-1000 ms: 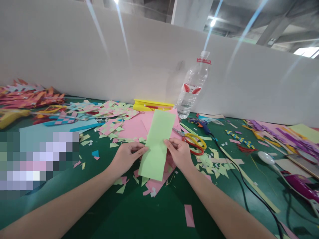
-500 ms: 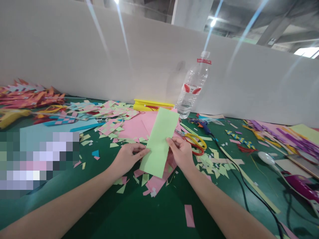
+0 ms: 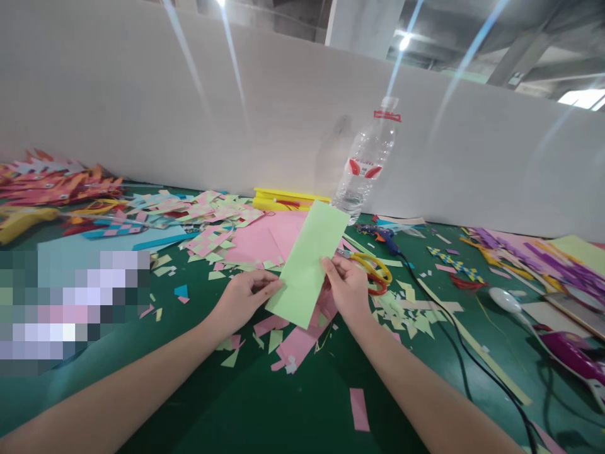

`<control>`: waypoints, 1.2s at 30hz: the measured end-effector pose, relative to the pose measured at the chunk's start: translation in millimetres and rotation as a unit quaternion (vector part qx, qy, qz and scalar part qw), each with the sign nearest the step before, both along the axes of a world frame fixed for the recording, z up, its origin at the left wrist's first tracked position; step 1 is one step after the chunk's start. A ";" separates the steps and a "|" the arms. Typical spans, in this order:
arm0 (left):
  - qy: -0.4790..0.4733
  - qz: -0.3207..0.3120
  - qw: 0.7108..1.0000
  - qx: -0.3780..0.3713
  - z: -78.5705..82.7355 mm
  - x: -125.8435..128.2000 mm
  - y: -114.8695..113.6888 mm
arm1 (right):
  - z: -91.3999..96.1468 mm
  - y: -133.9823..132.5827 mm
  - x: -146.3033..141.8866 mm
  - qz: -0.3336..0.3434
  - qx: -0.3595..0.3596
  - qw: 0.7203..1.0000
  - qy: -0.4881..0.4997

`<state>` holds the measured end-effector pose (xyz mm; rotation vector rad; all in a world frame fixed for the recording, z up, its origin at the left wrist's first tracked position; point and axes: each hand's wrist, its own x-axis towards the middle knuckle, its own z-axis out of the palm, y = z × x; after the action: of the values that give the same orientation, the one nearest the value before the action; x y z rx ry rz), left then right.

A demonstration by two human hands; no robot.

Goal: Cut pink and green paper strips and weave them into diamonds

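A light green strip of paper [image 3: 309,265] is held up over the table, tilted with its top leaning right. My left hand [image 3: 246,299] pinches its lower left edge between thumb and fingers. On the right edge, my right hand [image 3: 347,284] grips it with the thumb in front and the fingers behind. Under the strip lie pink paper [image 3: 265,236] and pink and green scraps [image 3: 300,350]. Scissors with yellow and red handles [image 3: 378,268] rest just beyond my right hand, their blades partly hidden.
A water bottle [image 3: 363,170] leans by the white partition [image 3: 189,113]. A blue glue gun [image 3: 388,241] with a black cord lies right of centre. Farther right is a purple-handled tool [image 3: 567,353]. Woven paper pieces [image 3: 212,239] and a yellow glue gun [image 3: 28,221] are on the left.
The green strip has tilted further, its top swinging right and its bottom edge rising slightly. My right hand has shifted slightly right with it; my left hand stays nearly in place.
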<state>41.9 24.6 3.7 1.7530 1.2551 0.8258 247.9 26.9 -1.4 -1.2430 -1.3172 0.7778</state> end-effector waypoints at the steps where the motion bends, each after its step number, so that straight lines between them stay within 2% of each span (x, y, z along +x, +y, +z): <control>1: 0.004 0.000 1.000 0.001 -0.3 0.1 0.1 | 0.2 0.2 0.1 -0.002 -0.002 1.000 0.005; 12: 0.010 -0.006 1.000 0.005 0.5 -0.3 -0.3 | 3.7 -0.6 -0.2 -0.027 0.006 1.000 0.010; 36: -0.004 0.005 1.000 0.009 0.9 0.2 -0.9 | 3.0 0.5 0.4 -0.002 0.002 0.999 0.047</control>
<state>42.1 23.7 4.6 1.7569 1.2546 0.8518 248.3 27.4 1.5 -1.1925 -1.2397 0.8209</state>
